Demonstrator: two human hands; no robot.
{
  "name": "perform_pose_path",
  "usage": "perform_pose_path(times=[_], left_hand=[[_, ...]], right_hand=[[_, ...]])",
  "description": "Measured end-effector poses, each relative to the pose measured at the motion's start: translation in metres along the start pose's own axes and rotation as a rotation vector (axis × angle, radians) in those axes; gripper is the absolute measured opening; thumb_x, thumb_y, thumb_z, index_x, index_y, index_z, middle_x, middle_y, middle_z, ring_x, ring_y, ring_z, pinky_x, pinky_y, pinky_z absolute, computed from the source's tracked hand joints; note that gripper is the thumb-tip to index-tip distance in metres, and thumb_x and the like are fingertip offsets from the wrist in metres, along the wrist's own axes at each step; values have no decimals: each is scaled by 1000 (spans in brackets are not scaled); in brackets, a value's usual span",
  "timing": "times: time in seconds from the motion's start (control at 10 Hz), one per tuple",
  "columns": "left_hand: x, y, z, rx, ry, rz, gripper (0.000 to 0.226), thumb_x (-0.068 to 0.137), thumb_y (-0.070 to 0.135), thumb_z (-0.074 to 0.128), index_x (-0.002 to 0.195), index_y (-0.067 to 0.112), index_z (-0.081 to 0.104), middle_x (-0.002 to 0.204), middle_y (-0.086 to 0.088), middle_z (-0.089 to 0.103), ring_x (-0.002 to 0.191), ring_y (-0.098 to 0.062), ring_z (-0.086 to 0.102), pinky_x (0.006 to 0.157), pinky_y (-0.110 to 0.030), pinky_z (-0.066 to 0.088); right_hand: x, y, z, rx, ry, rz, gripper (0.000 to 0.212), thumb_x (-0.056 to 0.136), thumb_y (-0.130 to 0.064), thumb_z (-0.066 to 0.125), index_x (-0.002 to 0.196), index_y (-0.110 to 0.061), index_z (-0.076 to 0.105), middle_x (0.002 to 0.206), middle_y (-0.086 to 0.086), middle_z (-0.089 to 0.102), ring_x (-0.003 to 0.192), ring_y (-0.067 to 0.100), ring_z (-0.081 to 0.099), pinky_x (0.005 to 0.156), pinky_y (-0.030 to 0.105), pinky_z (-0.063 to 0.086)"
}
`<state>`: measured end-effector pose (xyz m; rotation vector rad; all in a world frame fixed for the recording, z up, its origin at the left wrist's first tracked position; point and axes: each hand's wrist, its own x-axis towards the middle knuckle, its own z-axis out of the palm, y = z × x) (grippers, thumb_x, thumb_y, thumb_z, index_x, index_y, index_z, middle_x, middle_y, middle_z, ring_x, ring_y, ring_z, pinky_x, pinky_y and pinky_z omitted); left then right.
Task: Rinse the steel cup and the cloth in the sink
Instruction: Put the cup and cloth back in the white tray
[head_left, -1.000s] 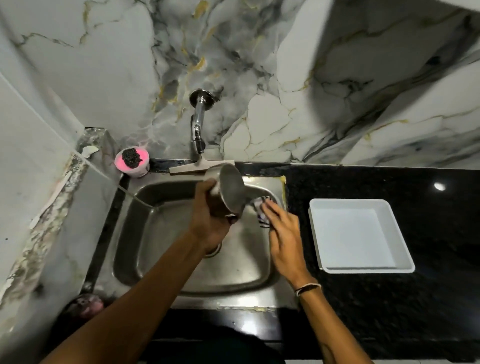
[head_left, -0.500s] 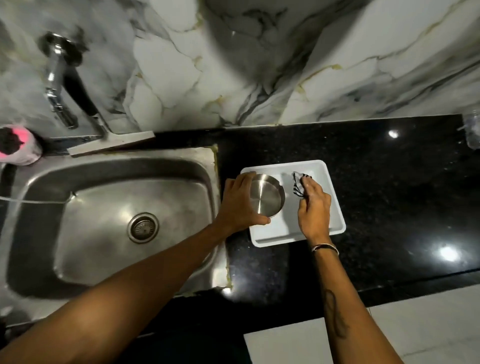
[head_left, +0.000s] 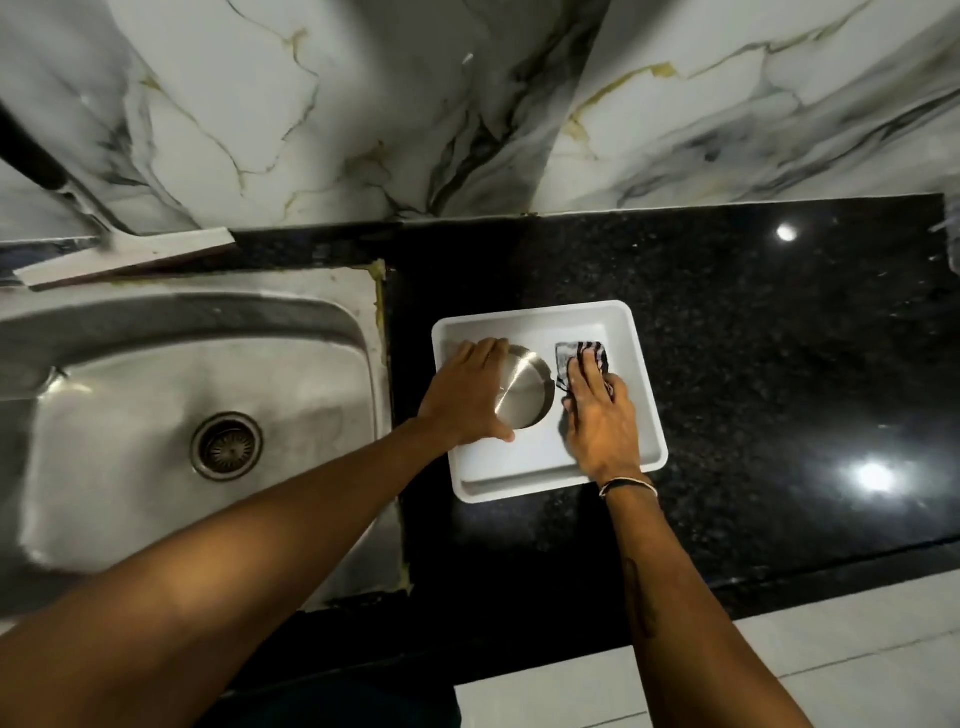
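The steel cup (head_left: 524, 387) stands in the white tray (head_left: 519, 467) on the black counter, its round shiny face turned up. My left hand (head_left: 467, 400) wraps the cup's left side, with the thumb under its near edge. To its right in the same tray lies the dark striped cloth (head_left: 569, 356). My right hand (head_left: 597, 421) is on top of the cloth, fingers pressed over it and hiding its near half. The steel sink (head_left: 156, 364) is to the left, with nothing in it.
The sink's drain (head_left: 227, 445) sits mid-basin. A white strip (head_left: 130, 257) lies on the ledge behind the sink under the tap. Black granite counter (head_left: 779, 364) stretches right of the tray, and the marble wall rises behind. The counter's front edge is close to me.
A second ago both hands held the cup and cloth over the sink. They have moved right and set both in the white tray, where they now rest.
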<state>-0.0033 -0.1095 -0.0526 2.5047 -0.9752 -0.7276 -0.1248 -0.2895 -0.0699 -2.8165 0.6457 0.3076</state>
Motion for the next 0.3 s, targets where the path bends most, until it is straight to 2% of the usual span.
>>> perform_pose_path(times=[0.1,0.2,0.3], left_hand=[[2,-1,0,45,-41,18,144,66,60,97,170,0,19,175,-17,32,163,-35,30,135,-42,19],[-10,-8,-11,20,-32,28,150,68,66,93,173,0,9,182,-19,17,169,-35,18,139,-44,16],[-34,-25,-22,-23,99,29,144,74,68,89,173,0,11,183,-21,16,170,-36,17,138,-42,13]], right_hand=[[-1,-2,-5,-14,-33,-1,63,108,-19,53,167,-12,34,180,10,21,152,44,40,123,51,44],[-11,-14,-17,-14,-5,-18,63,110,-18,44,169,-7,24,180,16,14,168,34,17,136,47,23],[-20,-33,-20,33,83,16,63,112,-21,41,170,-7,21,180,17,12,169,34,11,138,47,19]])
